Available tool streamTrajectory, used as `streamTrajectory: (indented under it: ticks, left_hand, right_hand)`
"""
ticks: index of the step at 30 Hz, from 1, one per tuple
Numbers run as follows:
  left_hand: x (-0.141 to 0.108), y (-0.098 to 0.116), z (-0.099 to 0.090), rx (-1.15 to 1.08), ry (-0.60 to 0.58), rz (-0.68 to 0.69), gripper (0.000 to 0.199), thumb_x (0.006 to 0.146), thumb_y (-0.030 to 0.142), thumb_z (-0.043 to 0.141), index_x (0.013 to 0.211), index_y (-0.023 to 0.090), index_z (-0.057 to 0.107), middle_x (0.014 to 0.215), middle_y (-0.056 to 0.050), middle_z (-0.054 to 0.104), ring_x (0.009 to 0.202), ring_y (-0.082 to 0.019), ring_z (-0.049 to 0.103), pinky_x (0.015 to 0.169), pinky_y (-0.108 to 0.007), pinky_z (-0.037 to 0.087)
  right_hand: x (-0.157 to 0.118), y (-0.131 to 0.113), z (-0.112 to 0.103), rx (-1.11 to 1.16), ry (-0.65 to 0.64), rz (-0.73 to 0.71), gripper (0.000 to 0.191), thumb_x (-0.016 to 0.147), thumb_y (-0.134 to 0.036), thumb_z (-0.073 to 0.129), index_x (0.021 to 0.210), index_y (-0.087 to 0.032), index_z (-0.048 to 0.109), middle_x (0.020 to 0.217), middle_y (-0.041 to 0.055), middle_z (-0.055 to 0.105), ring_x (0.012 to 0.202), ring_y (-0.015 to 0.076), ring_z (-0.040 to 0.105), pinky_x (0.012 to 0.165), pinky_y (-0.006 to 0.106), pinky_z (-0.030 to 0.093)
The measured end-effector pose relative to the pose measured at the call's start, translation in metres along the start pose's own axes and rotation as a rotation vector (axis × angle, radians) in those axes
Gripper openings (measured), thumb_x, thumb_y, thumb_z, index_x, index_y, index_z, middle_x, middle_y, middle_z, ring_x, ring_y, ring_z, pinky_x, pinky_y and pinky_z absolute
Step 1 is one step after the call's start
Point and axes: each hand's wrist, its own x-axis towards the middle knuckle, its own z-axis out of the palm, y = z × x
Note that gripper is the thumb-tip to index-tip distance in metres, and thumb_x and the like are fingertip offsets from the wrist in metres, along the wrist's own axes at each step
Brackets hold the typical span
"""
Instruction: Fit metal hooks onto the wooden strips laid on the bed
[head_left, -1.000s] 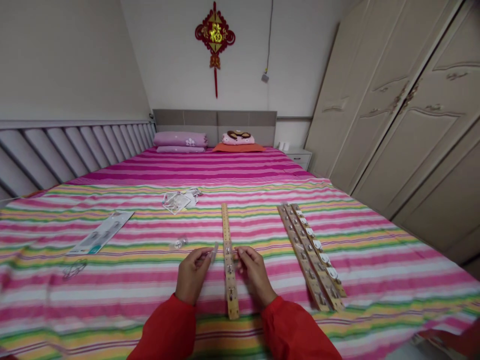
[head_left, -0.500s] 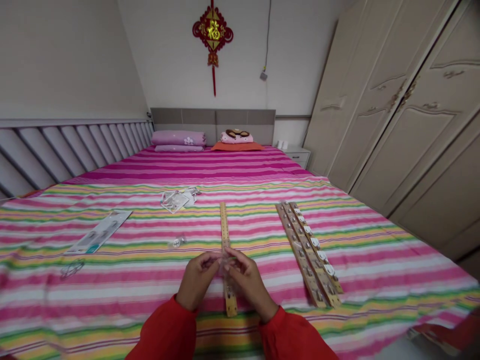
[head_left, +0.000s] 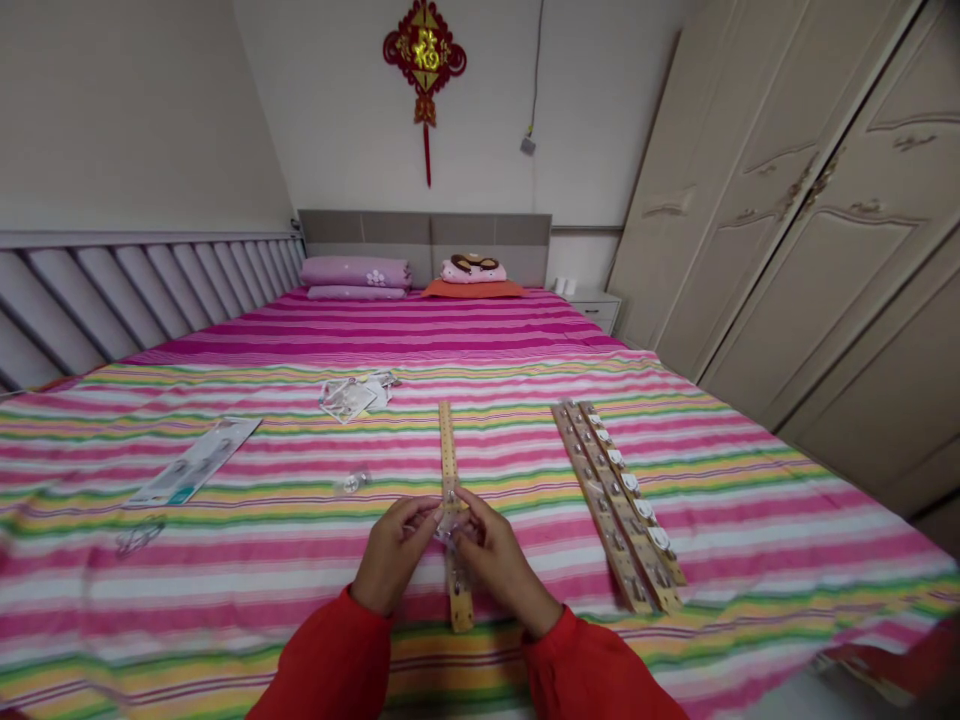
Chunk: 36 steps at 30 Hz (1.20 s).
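Note:
In the head view, a narrow tan strip with rows of small holes (head_left: 448, 447) lies lengthwise before me. My left hand (head_left: 394, 548) and my right hand (head_left: 491, 556) meet over its nearer half. Between their fingertips is a small clear plastic packet (head_left: 451, 522), pinched from both sides; its contents are too blurred to make out. Small metal pieces sit on the strip's near end, below my fingers. To the left, a small silvery piece in clear plastic (head_left: 354, 483) rests on the striped sheet.
Tan strips carrying metal and white pieces (head_left: 616, 500) lie side by side on the right. A long clear package (head_left: 199, 463) and a thin wire-like loop (head_left: 140, 535) are at left. Farther back is a pile of plastic packaging (head_left: 358, 396). A wardrobe (head_left: 810, 270) stands at right.
My fingertips have drawn slightly apart, and more of the clear plastic packet shows between them. Both hands remain over the same part of the strip.

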Motion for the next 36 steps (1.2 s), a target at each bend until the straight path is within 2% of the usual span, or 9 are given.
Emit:
streamTrajectory:
  ticks: [4,8,12,15,19,22,26,31,36]
  left_hand:
    - [0.001,-0.005,0.0,0.012,-0.069,0.009,0.035,0.065,0.047,0.066,0.085,0.019,0.074,0.081,-0.007,0.068,0.069,-0.019,0.06,0.062,-0.03,0.049]
    - [0.002,-0.007,0.001,-0.138,-0.127,-0.131,0.036,0.06,0.048,0.071,0.077,0.017,0.07,0.077,-0.006,0.068,0.073,-0.02,0.061,0.069,-0.031,0.049]
    - [0.006,-0.006,0.001,-0.235,-0.194,-0.223,0.037,0.054,0.049,0.075,0.068,0.016,0.063,0.069,-0.004,0.064,0.069,-0.018,0.058,0.068,-0.029,0.046]
    - [0.012,-0.007,0.003,-0.299,-0.157,-0.276,0.041,0.051,0.051,0.075,0.065,0.016,0.06,0.062,0.0,0.059,0.06,-0.013,0.052,0.059,-0.025,0.041]
    - [0.025,-0.012,0.01,-0.378,-0.054,-0.386,0.049,0.045,0.055,0.075,0.068,0.015,0.059,0.051,0.004,0.051,0.049,-0.009,0.041,0.049,-0.022,0.029]
    - [0.039,-0.016,0.018,-0.376,-0.015,-0.355,0.048,0.044,0.054,0.074,0.067,0.015,0.058,0.051,0.003,0.053,0.05,-0.01,0.043,0.049,-0.022,0.03]
    - [0.06,-0.026,0.026,-0.331,0.05,-0.259,0.044,0.048,0.05,0.071,0.074,0.016,0.061,0.061,-0.001,0.06,0.06,-0.015,0.054,0.057,-0.026,0.04]
    - [0.083,-0.045,0.032,-0.22,0.093,-0.136,0.034,0.054,0.047,0.066,0.067,0.016,0.062,0.065,-0.003,0.064,0.063,-0.017,0.058,0.062,-0.028,0.044]
    - [0.097,-0.064,0.037,-0.142,0.101,-0.135,0.03,0.058,0.045,0.062,0.066,0.016,0.062,0.062,-0.002,0.064,0.061,-0.017,0.059,0.06,-0.028,0.044]
  right_hand:
    - [0.004,-0.005,-0.005,-0.026,-0.064,-0.034,0.057,0.071,-0.018,0.06,0.127,-0.021,0.054,0.082,-0.0008,0.062,0.077,0.013,0.057,0.071,0.026,0.044]
    - [0.013,-0.005,-0.009,0.042,-0.06,-0.004,0.061,0.067,-0.018,0.065,0.127,-0.02,0.053,0.078,-0.002,0.062,0.068,0.0105,0.056,0.064,0.024,0.043]
    - [0.026,-0.003,-0.012,0.138,-0.016,0.034,0.066,0.06,-0.019,0.073,0.123,-0.019,0.055,0.071,-0.004,0.062,0.06,0.0087,0.055,0.056,0.022,0.041]
    - [0.036,-0.005,-0.013,0.219,0.072,0.06,0.061,0.056,-0.025,0.079,0.113,-0.017,0.059,0.068,-0.0035,0.064,0.06,0.0098,0.057,0.057,0.023,0.044]
    - [0.048,-0.003,-0.014,0.248,0.172,0.103,0.047,0.053,-0.039,0.081,0.09,-0.014,0.065,0.065,-0.001,0.065,0.055,0.01,0.057,0.053,0.023,0.045]
    - [0.059,0.004,-0.014,0.231,0.201,0.131,0.044,0.05,-0.044,0.081,0.078,-0.013,0.066,0.061,0.0004,0.064,0.051,0.0103,0.056,0.049,0.023,0.044]
    - [0.079,0.015,-0.016,0.221,0.219,0.142,0.042,0.05,-0.044,0.08,0.077,-0.014,0.068,0.051,-0.001,0.061,0.046,0.0106,0.053,0.048,0.024,0.043]
    - [0.103,0.03,-0.021,0.196,0.235,0.13,0.032,0.05,-0.036,0.077,0.074,-0.015,0.071,0.052,-0.0008,0.062,0.047,0.0105,0.051,0.047,0.024,0.038]
    - [0.115,0.045,-0.024,0.149,0.222,0.078,0.023,0.055,-0.028,0.069,0.073,-0.015,0.072,0.055,-0.0013,0.061,0.051,0.0094,0.048,0.052,0.024,0.038]
